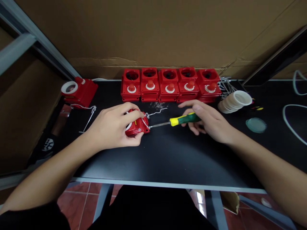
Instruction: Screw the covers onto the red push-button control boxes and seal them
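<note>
My left hand grips a small red box with a white ring, fingers over its top and thumb at its near side. A knotted white cord trails from the box. A screwdriver with a yellow and green handle points left, its metal tip at the box's right corner. My right hand is at the handle's end, forefinger stretched out and the other fingers loosely curled around it. The hand partly hides the end of the handle.
Several red boxes with round openings and knobs line the back. At left stands another red box with a white ring and a corded metal rod. Stacked white rings, metal rods and a clear disc lie at right.
</note>
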Tool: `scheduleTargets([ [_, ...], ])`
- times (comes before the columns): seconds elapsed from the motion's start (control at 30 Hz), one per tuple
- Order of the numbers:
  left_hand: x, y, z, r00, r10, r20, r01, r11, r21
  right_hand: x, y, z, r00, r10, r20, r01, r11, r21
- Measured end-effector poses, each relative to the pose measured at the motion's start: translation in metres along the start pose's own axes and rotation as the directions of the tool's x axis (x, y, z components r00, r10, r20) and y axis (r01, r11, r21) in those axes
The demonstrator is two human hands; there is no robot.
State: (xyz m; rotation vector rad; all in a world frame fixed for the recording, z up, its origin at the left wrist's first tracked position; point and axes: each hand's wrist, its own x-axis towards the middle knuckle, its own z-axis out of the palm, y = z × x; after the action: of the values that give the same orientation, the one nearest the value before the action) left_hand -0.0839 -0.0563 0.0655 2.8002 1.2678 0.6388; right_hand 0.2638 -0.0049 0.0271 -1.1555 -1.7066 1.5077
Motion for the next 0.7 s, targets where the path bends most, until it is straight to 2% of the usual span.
scheduleTargets([
  [0.1,0.0002,0.0,-0.0004,1.0,-0.004,0.001,0.004,1.0,0.004,-0.0005,-0.0037,0.0,0.999,0.047,0.014,-0.044,0.99,-0.132],
  [0.23,0.0009,0.0003,-0.0002,1.0,0.0,-0.003,0.0,1.0,0.015,-0.0001,-0.0077,-0.0026,0.999,-0.052,0.002,0.051,0.968,-0.245],
  [0.43,0.0007,0.0,0.001,1.0,0.008,-0.017,-0.008,1.0,0.03,0.0012,-0.0015,-0.0038,0.98,-0.198,0.003,0.19,0.938,-0.289],
  [0.7,0.0003,-0.0002,-0.0002,1.0,0.004,-0.002,-0.004,0.999,0.032,0.0014,-0.0027,-0.0067,0.969,-0.242,0.06,0.248,0.923,-0.293],
])
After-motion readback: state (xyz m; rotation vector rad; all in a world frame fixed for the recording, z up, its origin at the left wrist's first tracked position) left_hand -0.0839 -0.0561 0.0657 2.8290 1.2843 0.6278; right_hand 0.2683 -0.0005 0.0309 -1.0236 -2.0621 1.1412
